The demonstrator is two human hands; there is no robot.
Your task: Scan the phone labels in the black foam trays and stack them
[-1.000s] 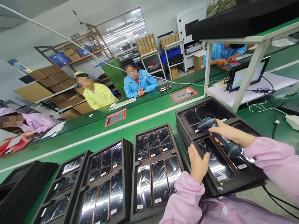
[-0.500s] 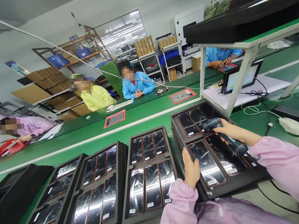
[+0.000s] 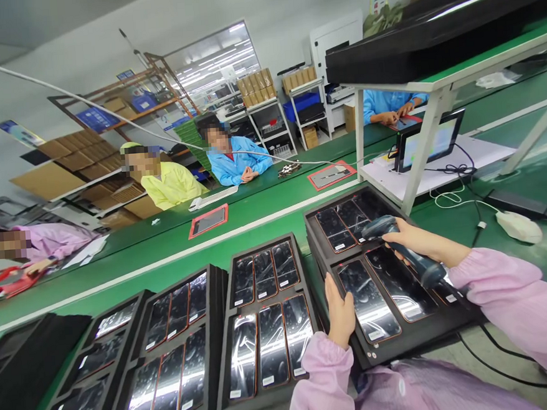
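My right hand (image 3: 419, 241) is closed around the handle of a dark barcode scanner (image 3: 379, 226), whose head hangs over a black foam tray (image 3: 396, 347). Phone-sized screens with orange edges and small white labels lie in that tray; one glossy screen (image 3: 367, 301) shows plainly in its near row. Against the tray's left edge rests my left hand (image 3: 341, 313), fingers stretched out and thumb apart. The scanner and my right hand cover parts of the screens beneath. A cable runs from the scanner's lower end.
More stacked foam trays (image 3: 261, 299) with screens stand to the left. A monitor (image 3: 431, 141) and a white mouse (image 3: 518, 226) are at the right, near a white-legged shelf (image 3: 414, 148). Several people sit across the green bench (image 3: 159, 244), where red-framed pads lie.
The whole view has shifted slightly, so the trays and bench appear a little further left. Both hands keep about the same places on and over the tray.
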